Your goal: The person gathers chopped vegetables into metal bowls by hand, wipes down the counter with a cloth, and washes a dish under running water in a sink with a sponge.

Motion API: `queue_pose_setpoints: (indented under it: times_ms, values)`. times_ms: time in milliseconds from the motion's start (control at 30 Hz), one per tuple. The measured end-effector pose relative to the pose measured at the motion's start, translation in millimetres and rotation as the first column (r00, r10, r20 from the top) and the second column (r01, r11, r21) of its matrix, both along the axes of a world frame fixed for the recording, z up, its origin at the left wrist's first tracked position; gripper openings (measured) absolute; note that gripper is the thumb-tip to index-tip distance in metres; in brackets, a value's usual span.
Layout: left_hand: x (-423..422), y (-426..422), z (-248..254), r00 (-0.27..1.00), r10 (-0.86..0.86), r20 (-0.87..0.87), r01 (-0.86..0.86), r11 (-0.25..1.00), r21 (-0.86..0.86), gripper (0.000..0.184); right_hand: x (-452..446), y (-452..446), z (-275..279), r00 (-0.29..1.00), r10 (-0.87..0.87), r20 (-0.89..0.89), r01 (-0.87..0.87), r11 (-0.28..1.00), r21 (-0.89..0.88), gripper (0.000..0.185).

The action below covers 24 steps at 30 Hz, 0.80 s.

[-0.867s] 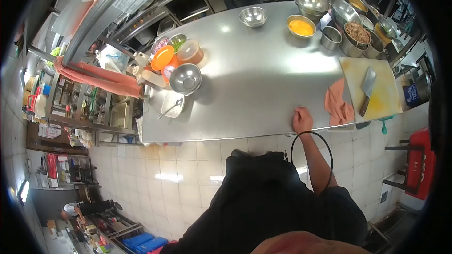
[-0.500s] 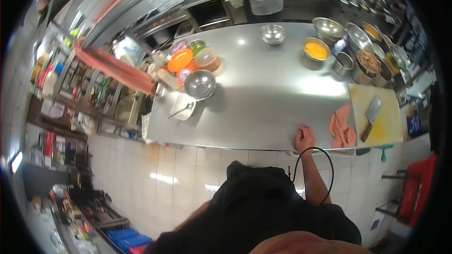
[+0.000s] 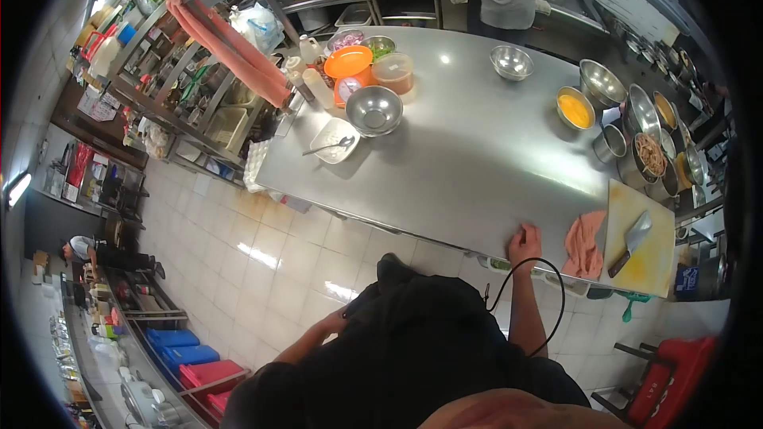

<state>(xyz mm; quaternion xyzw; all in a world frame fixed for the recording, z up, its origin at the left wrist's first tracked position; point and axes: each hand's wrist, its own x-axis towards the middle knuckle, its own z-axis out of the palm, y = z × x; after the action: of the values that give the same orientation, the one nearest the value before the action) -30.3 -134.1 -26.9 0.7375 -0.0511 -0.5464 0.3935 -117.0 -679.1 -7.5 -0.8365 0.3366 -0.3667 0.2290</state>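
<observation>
Resting left of the cloth (image 3: 585, 246), the right hand (image 3: 524, 245) is partly curled; the left hand (image 3: 329, 326) is newly revealed; neither grip can be told, no handling shown.

Commercial kitchen, steel worktable (image 3: 453, 167), cutting board (image 3: 645, 258)

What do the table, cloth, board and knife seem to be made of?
Table: metal, likely stainless steel; smooth, with bright reflections.
Cloth: fabric, matte, crumpled in folds; fibre unclear.
Board: probably plastic; pale, with yellow patches, no visible grain.
Knife: grey blade, apparently metal; brown handle, perhaps wood.
</observation>
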Motion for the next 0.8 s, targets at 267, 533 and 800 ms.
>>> queue_pose_setpoints:
  times_ms: [267,533,800]
  values:
    - [-10,36,-59,0.975,0.219,-0.047,-0.222,0.974,-0.050,0.069,2,1,-6,0.999,0.014,0.044,-0.011,0.998,-0.059,0.019]
    - [27,75,-86,0.875,-0.300,0.380,0.280,0.954,0.110,0.066,33,-70,73,0.826,-0.022,0.563,-0.284,0.846,0.451,0.013]
    - [76,59,-81,0.981,0.145,0.132,-0.168,0.967,0.191,0.063,166,3,456,0.699,0.582,0.415,-0.490,0.813,-0.315,0.024]
